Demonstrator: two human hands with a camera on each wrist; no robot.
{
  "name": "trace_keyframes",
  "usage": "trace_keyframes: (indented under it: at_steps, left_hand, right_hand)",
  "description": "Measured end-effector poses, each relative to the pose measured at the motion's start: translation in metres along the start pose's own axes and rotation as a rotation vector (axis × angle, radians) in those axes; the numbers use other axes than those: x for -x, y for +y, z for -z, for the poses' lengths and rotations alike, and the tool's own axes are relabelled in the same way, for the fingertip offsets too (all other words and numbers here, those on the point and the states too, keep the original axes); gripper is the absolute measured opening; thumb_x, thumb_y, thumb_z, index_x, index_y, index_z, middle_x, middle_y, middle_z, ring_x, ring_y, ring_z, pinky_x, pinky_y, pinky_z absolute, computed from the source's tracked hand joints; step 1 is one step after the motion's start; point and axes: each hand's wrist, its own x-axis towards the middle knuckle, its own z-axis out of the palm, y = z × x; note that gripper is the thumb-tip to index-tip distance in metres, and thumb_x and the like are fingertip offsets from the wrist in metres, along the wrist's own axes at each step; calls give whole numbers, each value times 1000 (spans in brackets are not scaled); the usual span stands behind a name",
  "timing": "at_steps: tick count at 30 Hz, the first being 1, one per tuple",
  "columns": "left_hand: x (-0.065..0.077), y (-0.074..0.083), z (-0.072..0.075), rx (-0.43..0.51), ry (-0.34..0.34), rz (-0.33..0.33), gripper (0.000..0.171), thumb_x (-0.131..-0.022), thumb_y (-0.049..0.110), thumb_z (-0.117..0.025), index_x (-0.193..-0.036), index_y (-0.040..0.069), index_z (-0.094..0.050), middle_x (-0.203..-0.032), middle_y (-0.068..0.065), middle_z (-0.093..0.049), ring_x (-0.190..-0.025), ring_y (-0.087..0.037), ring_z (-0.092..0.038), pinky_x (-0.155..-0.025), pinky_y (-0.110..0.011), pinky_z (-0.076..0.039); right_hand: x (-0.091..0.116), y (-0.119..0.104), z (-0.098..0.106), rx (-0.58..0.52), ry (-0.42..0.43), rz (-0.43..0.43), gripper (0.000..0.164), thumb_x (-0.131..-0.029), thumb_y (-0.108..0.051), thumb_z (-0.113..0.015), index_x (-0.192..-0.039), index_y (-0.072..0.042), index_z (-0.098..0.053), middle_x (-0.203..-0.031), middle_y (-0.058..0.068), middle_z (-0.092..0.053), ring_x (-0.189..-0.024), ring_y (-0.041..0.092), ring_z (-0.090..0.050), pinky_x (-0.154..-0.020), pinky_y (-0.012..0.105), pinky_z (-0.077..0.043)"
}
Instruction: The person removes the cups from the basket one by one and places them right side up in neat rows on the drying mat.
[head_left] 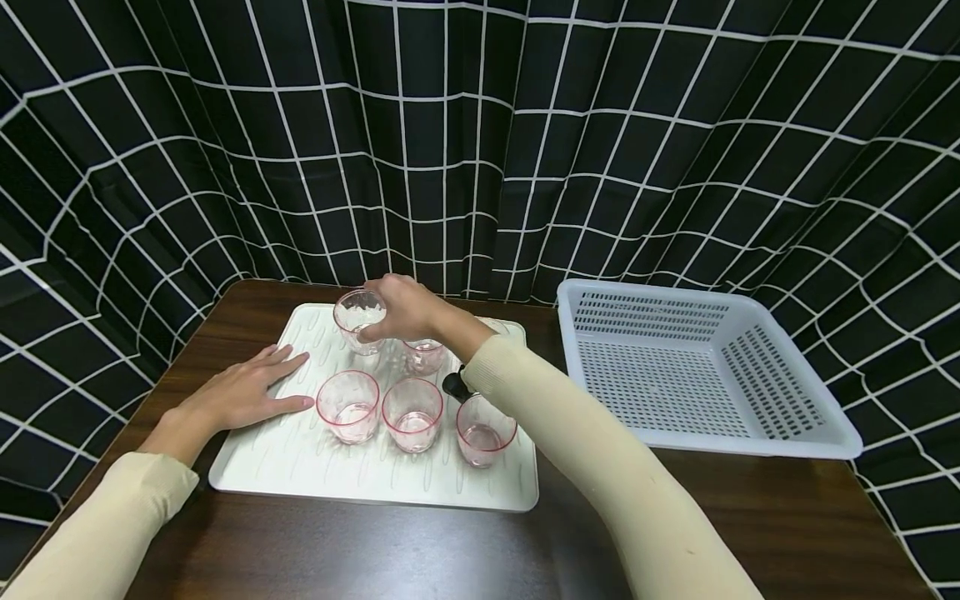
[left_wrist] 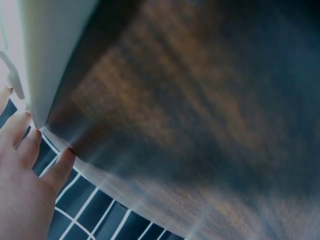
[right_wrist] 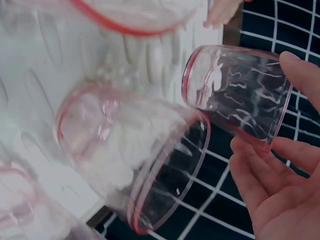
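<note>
My right hand [head_left: 405, 307] grips a clear, pink-rimmed glass [head_left: 358, 335] at the back left of the white ribbed tray [head_left: 258, 467]. In the right wrist view, the thumb and fingers pinch this glass [right_wrist: 235, 95] near its rim, and its base is toward the tray. My left hand [head_left: 243, 390] rests at the tray's left edge with fingers spread. Beside the held glass stands another glass [head_left: 424, 358], partly covered by my right hand. Three more glasses line the front: a left glass [head_left: 349, 408], a middle glass [head_left: 412, 417] and a right glass [head_left: 483, 432], partly behind my sleeve.
A white plastic basket [head_left: 675, 293] with slotted walls stands right of the tray, on the dark wooden table [head_left: 337, 554]. Behind the table hangs a black curtain [head_left: 420, 133] with a white grid. My right forearm crosses over the tray's right side.
</note>
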Motion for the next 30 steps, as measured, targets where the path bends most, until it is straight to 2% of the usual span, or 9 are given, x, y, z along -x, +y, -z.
trace_keyframes:
  at_steps: [8,18,24,27,30]
  left_hand:
    - [-1,0,-1,2,-5,8,97,-85,80,-49,-153,11,-40,-158,-25,-28,-146,-49,-20,-101,-76,-28]
    - [0,0,0,6,4,-4,97,-86,78,-49,-153,10,-39,-159,-25,-28,-146,-49,-19,-106,-73,-24]
    - [0,3,0,7,0,0,97,-85,79,-49,-153,11,-39,-159,-24,-28,-146,-48,-19,-104,-75,-25]
    - [1,3,-1,0,6,0,96,-86,79,-49,-153,11,-40,-158,-25,-29,-146,-49,-20,-102,-76,-27]
    - [2,2,-1,-4,5,4,96,-86,78,-50,-152,10,-40,-158,-25,-30,-145,-49,-20,-102,-76,-27]
  right_hand:
    - [-5,-1,-17,14,-35,-48,78,-85,-35,-80,-146,-1,-47,-142,14,-55,-134,23,-49,-110,28,-38]
    - [-5,-1,-18,17,-135,-103,78,-87,-31,-79,-149,1,-42,-151,14,-47,-141,24,-41,-114,30,-34]
    - [2,0,-6,10,-178,-96,80,-91,-37,-72,-153,-1,-35,-154,11,-43,-143,21,-38,-114,27,-32]
    - [10,3,9,-26,-143,-60,81,-92,-37,-71,-154,-2,-32,-156,9,-41,-144,19,-36,-115,26,-30]
    - [24,12,28,-27,-67,-34,79,-94,-37,-68,-155,-4,-31,-157,9,-38,-145,19,-34,-116,29,-28]
